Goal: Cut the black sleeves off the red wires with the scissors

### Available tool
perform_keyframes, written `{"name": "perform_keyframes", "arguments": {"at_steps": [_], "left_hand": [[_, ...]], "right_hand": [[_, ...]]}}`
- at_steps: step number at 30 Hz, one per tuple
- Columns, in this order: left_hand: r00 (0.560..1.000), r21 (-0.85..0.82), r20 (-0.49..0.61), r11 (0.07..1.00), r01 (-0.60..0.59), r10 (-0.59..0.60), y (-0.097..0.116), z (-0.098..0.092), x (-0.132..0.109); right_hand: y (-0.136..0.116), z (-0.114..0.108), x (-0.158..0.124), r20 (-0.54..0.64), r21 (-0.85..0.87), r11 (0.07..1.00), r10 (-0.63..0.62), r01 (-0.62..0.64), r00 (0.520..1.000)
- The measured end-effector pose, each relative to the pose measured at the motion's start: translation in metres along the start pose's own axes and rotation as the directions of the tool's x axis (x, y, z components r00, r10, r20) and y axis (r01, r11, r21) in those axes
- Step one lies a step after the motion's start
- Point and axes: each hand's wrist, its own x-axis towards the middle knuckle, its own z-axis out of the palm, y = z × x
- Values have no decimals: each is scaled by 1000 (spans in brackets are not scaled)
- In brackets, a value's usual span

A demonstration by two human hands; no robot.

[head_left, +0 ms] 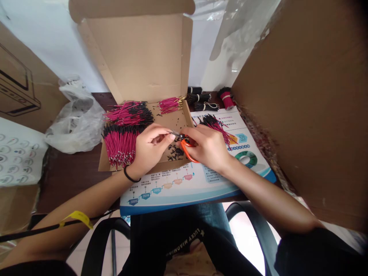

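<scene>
Scissors with glossy orange handles and dark blades (pixel 187 154) sit in my right hand (pixel 211 147), fingers curled around them, over the right side of an open brown cardboard box (pixel 138 53). The blades point left; the long axis runs sideways, handles slanting back toward me. My left hand (pixel 151 145) pinches something slim, too small to identify. A blue-and-white printed sheet (pixel 184 197) partly covers the dark brown table (pixel 71 168).
</scene>
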Motion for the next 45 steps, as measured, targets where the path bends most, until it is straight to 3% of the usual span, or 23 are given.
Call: {"name": "perform_keyframes", "arguments": {"at_steps": [19, 28, 38, 45], "left_hand": [[999, 73, 2, 996, -43, 43, -3, 0, -2], [999, 32, 39, 999, -3, 2, -2, 1, -1], [1000, 35, -5, 999, -1, 2, -6, 1, -3], [997, 40, 59, 998, -56, 53, -2, 0, -2]], "right_hand": [[5, 2, 0, 52, -65, 997, -25, 29, 998], [2, -1, 1, -48, 18, 999, 46, -45, 998], [-1, 0, 0, -9, -16, 1000, -10, 10, 1000], [10, 3, 0, 57, -17, 1000, -16, 17, 998]]}}
